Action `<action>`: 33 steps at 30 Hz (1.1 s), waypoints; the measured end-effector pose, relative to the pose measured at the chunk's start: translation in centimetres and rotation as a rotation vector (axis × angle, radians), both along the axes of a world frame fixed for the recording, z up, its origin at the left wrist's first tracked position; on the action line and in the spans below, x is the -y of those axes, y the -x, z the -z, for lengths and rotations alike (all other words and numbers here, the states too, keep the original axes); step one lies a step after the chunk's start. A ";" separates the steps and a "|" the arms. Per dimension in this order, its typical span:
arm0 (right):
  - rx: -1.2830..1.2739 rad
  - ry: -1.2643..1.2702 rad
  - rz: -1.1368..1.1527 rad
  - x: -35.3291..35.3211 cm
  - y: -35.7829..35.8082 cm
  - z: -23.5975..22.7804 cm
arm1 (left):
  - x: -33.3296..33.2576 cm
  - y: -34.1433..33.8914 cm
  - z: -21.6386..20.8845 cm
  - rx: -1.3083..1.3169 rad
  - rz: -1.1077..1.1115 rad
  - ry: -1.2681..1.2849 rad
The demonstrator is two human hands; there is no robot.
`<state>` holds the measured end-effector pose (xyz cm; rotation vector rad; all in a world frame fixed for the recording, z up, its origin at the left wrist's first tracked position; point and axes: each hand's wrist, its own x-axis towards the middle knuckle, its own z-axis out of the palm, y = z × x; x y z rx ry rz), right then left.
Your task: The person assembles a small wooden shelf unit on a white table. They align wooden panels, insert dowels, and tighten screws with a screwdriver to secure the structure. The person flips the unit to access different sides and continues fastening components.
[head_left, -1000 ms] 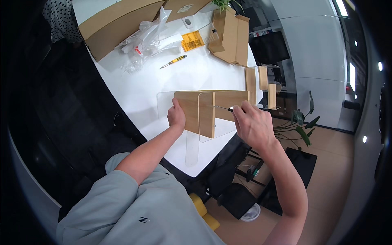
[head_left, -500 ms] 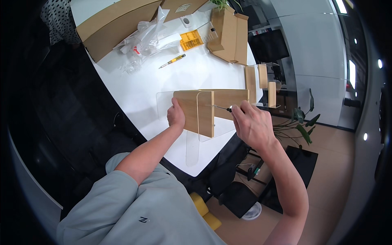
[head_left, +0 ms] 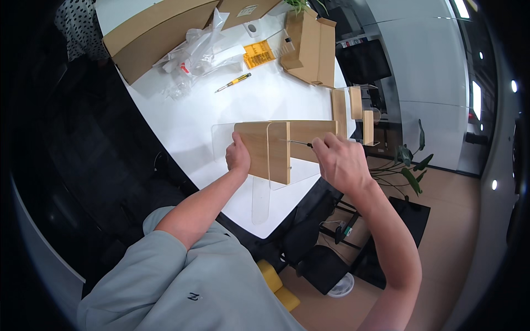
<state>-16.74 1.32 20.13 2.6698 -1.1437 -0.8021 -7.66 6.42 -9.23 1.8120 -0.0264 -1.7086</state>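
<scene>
My left hand (head_left: 238,156) is closed on the left edge of an upright light-wood board (head_left: 255,151), thumb on top. In my right hand (head_left: 343,165) is a screwdriver (head_left: 300,143), its handle mostly hidden by my fingers. Its thin dark shaft points left, the tip at the board's right end face near a clear plastic panel; I cannot tell if it sits in a screw. The clear panel (head_left: 260,205) with rounded ends stands against the board and reaches toward the table's near corner. Behind runs a second wooden board (head_left: 312,131).
On the white table (head_left: 165,118) lie a yellow-handled screwdriver (head_left: 234,82), crumpled plastic bags (head_left: 196,52) and an orange printed sheet (head_left: 259,54). Cardboard boxes (head_left: 309,49) line the far side. Smaller wood-and-clear-plastic pieces (head_left: 355,103) stand at the right edge. A black chair (head_left: 323,269) is below right.
My right hand and forearm have shifted slightly right and turned a little. The left hand holds its place, and the boards have barely moved.
</scene>
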 end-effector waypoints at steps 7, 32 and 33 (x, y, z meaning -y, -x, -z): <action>0.077 -0.258 0.698 2.1 -2.4 -0.3 | 0.1 -0.2 -0.3 0.006 -0.012 0.022; 0.026 -0.043 0.221 0.6 -1.6 -0.4 | -0.2 -0.3 -0.5 0.040 -0.001 0.011; 0.051 0.020 0.079 0.4 -1.2 -0.5 | -0.2 -0.1 -0.3 0.040 -0.001 0.017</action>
